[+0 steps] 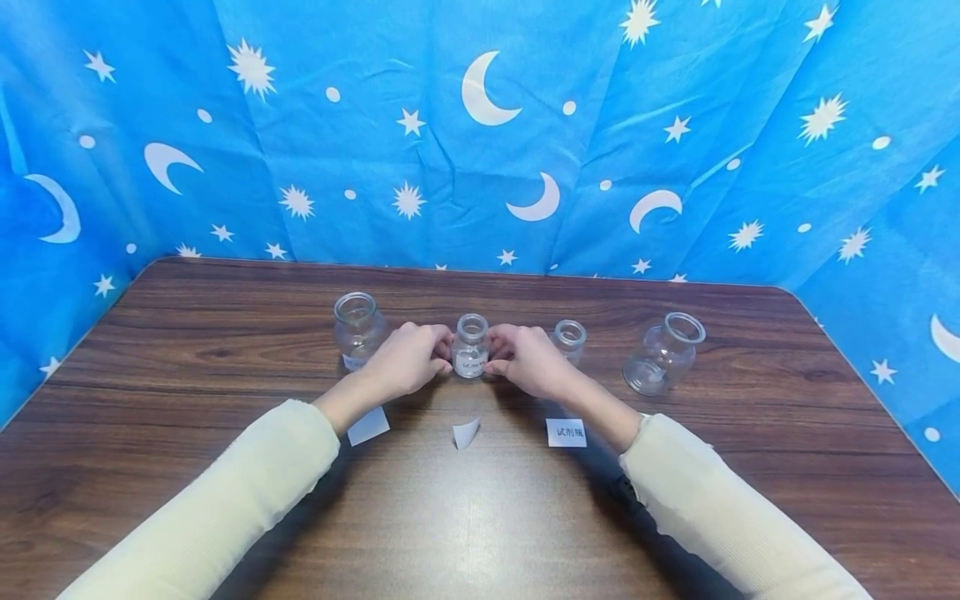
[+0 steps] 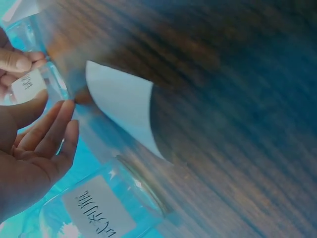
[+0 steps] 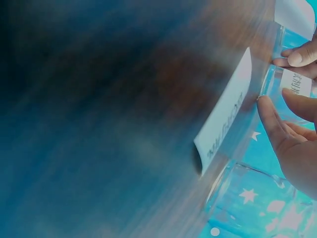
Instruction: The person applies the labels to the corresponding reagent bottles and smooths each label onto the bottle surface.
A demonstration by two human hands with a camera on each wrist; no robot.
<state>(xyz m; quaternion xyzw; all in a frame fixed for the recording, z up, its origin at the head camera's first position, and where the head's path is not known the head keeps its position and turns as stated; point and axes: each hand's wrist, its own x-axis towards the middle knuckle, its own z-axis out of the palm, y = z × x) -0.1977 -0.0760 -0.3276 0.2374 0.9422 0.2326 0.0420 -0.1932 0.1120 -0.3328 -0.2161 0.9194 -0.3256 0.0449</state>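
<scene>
A small clear glass bottle point(image 1: 471, 333) stands upright at the middle of the table, a white label point(image 1: 470, 365) with dark writing on its front. My left hand point(image 1: 408, 358) holds it from the left side, the thumb at the label's edge and the other fingers around the glass. From the right, my right hand point(image 1: 528, 360) grips the same bottle, with its thumb point(image 3: 299, 105) also beside the label. Both thumbs flank the writing in the wrist views. Part of another small glass bottle point(image 1: 570, 333) is hidden behind my right hand.
A larger glass jar point(image 1: 355, 312) with a label stands left, partly behind my left hand. Another large jar point(image 1: 663, 358) is at the right. Nearer me lie a blank paper piece point(image 1: 369, 427), a curled one point(image 1: 465, 433) and a written one point(image 1: 566, 432). A patterned blue cloth point(image 1: 480, 150) hangs behind the table.
</scene>
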